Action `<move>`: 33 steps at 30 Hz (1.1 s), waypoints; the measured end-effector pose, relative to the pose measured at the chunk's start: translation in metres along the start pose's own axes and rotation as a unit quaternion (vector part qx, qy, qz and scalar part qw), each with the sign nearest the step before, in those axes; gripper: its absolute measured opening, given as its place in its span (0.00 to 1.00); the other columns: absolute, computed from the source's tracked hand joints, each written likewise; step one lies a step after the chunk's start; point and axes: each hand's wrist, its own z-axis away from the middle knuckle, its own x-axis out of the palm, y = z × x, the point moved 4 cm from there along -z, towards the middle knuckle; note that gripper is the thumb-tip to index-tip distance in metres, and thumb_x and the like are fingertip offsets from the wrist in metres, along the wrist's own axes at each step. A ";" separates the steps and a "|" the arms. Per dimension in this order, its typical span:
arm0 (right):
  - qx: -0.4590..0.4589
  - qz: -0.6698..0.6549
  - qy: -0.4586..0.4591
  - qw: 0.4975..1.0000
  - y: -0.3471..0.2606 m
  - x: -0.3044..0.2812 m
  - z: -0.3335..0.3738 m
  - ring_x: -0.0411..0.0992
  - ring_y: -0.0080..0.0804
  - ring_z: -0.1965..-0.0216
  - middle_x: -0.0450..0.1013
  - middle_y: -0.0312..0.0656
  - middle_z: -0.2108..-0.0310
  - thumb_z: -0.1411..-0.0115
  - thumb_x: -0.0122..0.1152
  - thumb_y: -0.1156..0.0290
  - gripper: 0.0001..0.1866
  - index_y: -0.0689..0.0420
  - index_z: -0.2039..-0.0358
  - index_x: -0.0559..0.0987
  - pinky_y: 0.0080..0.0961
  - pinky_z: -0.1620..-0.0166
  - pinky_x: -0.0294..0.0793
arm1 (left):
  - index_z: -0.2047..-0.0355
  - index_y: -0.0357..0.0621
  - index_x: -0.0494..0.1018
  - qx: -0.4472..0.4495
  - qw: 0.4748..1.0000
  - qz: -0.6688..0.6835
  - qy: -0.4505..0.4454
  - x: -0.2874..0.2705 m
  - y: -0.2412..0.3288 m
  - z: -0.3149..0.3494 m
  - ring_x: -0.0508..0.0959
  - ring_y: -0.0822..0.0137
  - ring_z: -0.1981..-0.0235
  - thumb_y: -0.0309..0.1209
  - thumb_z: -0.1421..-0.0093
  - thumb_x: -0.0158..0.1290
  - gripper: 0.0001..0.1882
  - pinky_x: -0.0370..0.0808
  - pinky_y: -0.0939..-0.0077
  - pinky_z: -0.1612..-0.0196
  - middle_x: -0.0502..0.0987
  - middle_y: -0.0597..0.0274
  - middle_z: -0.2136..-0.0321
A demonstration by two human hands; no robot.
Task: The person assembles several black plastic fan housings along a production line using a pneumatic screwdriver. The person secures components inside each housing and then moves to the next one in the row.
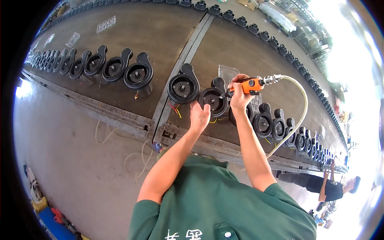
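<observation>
My right hand [239, 95] is wrapped round an orange air screwdriver [252, 85], its tip pointing left over a round black blower housing [213, 102]. A pale air hose [305, 96] curves from the tool's metal fitting back toward the table's near edge. With thumb and fingers, my left hand [199, 116] grips the near left rim of that same housing; some fingertips are hidden. Just left of it stands another black housing [183, 89], with coloured wires [176, 111] hanging below. The spot where the tool tip meets the housing is too small to make out.
More black housings line the table's near edge on both sides, and a further row [241, 21] runs along the far edge. Clear plastic trays [228, 73] lie on the brown tabletop [156, 32]. A metal seam [188, 48] crosses it. Far right, another person [334, 190] works.
</observation>
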 end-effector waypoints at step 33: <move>-0.004 0.036 -0.107 0.994 0.008 0.011 0.000 0.76 0.24 0.72 0.77 0.42 0.69 0.46 0.58 0.84 0.13 0.66 0.58 0.77 0.20 0.68 0.77 | 0.43 0.31 0.68 -0.124 0.983 0.124 -0.045 -0.005 0.026 0.007 0.77 0.40 0.46 0.32 0.40 0.51 0.26 0.72 0.56 0.41 0.76 0.33 0.49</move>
